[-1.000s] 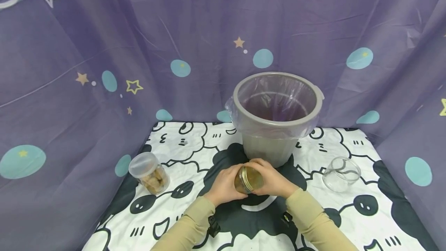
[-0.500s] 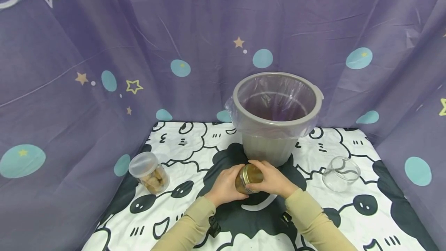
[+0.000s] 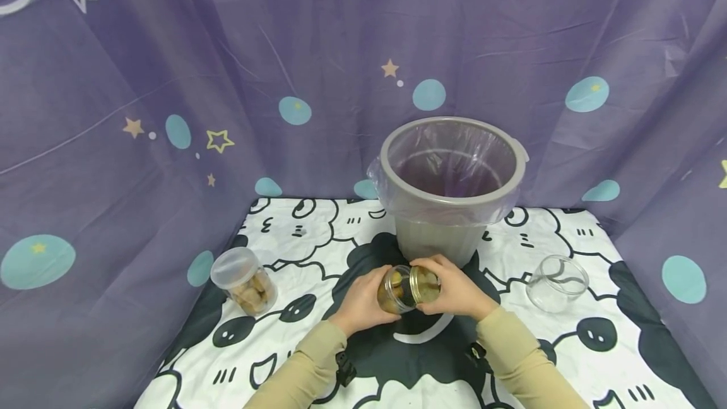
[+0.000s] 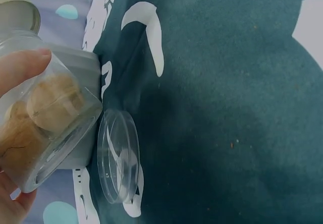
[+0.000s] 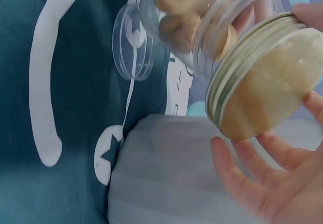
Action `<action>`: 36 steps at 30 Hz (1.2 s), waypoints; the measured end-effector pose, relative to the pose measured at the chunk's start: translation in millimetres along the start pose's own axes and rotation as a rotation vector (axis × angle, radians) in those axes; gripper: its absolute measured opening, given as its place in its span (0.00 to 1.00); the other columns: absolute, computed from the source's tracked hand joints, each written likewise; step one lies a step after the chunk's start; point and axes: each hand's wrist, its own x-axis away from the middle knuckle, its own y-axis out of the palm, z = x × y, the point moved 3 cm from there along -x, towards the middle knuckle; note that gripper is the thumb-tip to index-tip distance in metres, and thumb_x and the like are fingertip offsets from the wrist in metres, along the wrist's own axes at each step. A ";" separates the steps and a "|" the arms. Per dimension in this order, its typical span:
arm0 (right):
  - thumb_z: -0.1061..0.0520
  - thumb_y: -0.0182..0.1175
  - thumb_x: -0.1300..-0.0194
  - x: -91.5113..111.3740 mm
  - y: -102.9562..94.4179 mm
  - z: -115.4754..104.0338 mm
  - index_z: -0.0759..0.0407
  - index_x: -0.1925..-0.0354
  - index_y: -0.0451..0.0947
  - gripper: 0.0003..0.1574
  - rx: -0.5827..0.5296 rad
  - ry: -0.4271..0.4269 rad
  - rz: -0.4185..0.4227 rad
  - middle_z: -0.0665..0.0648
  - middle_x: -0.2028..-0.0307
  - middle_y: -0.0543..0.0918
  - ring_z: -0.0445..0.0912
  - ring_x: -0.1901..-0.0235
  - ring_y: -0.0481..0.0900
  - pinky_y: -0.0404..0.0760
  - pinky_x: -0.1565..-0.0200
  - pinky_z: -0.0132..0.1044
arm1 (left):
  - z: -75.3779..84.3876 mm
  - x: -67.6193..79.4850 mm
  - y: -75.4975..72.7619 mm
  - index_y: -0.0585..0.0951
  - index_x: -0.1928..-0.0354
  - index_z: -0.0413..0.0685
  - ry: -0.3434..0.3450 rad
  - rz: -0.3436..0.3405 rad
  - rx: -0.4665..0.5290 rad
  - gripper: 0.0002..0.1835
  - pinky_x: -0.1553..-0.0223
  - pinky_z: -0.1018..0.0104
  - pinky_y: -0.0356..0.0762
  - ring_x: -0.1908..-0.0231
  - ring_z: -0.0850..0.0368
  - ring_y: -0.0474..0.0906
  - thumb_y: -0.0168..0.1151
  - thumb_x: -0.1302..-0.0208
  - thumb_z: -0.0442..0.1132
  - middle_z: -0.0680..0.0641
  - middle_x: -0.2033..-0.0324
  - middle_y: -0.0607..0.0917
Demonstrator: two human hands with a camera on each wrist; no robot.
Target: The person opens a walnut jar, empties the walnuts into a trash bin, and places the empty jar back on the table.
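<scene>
Nearest, the left hand (image 3: 362,302) has its fingers and thumb clamped round the jar (image 3: 392,295), its mouth tipped toward the right fingers; brown nut-like pieces (image 4: 55,103) lie inside. The right hand (image 3: 457,289) pinches the gold lid (image 5: 272,82) at its rim, just beside that mouth; whether the two rims touch I cannot tell. The tilt looks like the main risk: with the lid off, a little more tip could spill pieces past the fingers, and a loosened hold on the smooth wall could let the jar slip. Held only by its edge, the lid could twist free. Below the left fingers a clear shallow dish (image 4: 118,156) lies on the patterned cloth (image 3: 397,365), where a dropped jar might strike it. Well left of the fingers stands a cloudy-lidded jar (image 3: 244,283), well right a clear container (image 3: 556,286). Beyond the fingertips stands the lined bin (image 3: 434,245), near enough for a forward knuckle to knock; behind it hangs the purple curtain (image 3: 346,30)
</scene>
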 end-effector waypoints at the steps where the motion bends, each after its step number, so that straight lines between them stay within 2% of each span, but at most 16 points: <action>1: 0.52 0.76 0.67 0.7 -1.6 1.3 0.49 0.45 0.71 0.47 0.000 0.006 0.005 0.55 0.54 0.74 0.45 0.58 0.73 0.77 0.60 0.38 | -1.2 0.3 -0.3 0.67 0.38 0.45 -0.006 0.004 0.002 0.50 0.44 0.57 0.73 0.47 0.54 0.75 0.78 0.68 0.52 0.48 0.45 0.77; 6: 0.54 0.76 0.66 5.8 -9.5 9.3 0.51 0.48 0.67 0.45 -0.016 0.059 0.030 0.54 0.57 0.72 0.47 0.60 0.72 0.76 0.60 0.38 | -5.4 2.1 -4.6 0.67 0.38 0.45 -0.031 0.029 0.022 0.50 0.43 0.55 0.72 0.46 0.52 0.75 0.78 0.68 0.51 0.46 0.45 0.77; 11: 0.57 0.76 0.66 13.0 -12.5 20.0 0.56 0.51 0.65 0.43 -0.042 0.078 0.029 0.57 0.57 0.69 0.46 0.59 0.70 0.78 0.60 0.38 | -13.0 6.4 -10.8 0.65 0.37 0.43 -0.079 0.060 0.050 0.50 0.44 0.53 0.73 0.46 0.48 0.75 0.78 0.66 0.49 0.44 0.44 0.76; 16: 0.58 0.75 0.66 23.1 -12.6 34.0 0.58 0.50 0.68 0.42 -0.043 0.107 0.004 0.60 0.55 0.69 0.47 0.58 0.70 0.80 0.59 0.40 | -22.3 10.6 -17.0 0.65 0.37 0.44 -0.129 0.100 0.076 0.49 0.45 0.53 0.74 0.47 0.48 0.75 0.77 0.66 0.48 0.44 0.45 0.76; 20: 0.56 0.75 0.64 31.9 -10.9 47.0 0.60 0.43 0.69 0.47 -0.036 0.156 -0.026 0.63 0.53 0.70 0.47 0.59 0.72 0.80 0.60 0.38 | -27.8 15.5 -21.9 0.65 0.38 0.43 -0.165 0.130 0.109 0.49 0.46 0.54 0.74 0.48 0.49 0.76 0.77 0.67 0.46 0.43 0.46 0.76; 24: 0.55 0.75 0.64 39.5 -9.2 57.8 0.60 0.41 0.69 0.49 -0.018 0.180 -0.020 0.64 0.53 0.70 0.46 0.60 0.72 0.78 0.59 0.41 | -32.2 21.6 -26.0 0.64 0.37 0.43 -0.218 0.160 0.136 0.50 0.46 0.51 0.74 0.48 0.46 0.75 0.76 0.67 0.45 0.42 0.46 0.76; 31: 0.55 0.76 0.65 49.6 -3.1 74.1 0.57 0.44 0.72 0.46 -0.031 0.197 -0.008 0.61 0.52 0.70 0.47 0.57 0.72 0.77 0.57 0.42 | -38.9 28.4 -33.3 0.64 0.37 0.43 -0.261 0.219 0.184 0.49 0.47 0.50 0.74 0.48 0.46 0.75 0.77 0.66 0.44 0.41 0.46 0.76; 36: 0.53 0.77 0.66 52.8 3.1 83.8 0.59 0.47 0.74 0.44 -0.027 0.187 0.024 0.59 0.54 0.71 0.47 0.58 0.73 0.78 0.58 0.41 | -45.5 30.4 -35.4 0.64 0.38 0.46 -0.283 0.236 0.225 0.48 0.46 0.52 0.74 0.48 0.49 0.75 0.77 0.65 0.43 0.44 0.48 0.76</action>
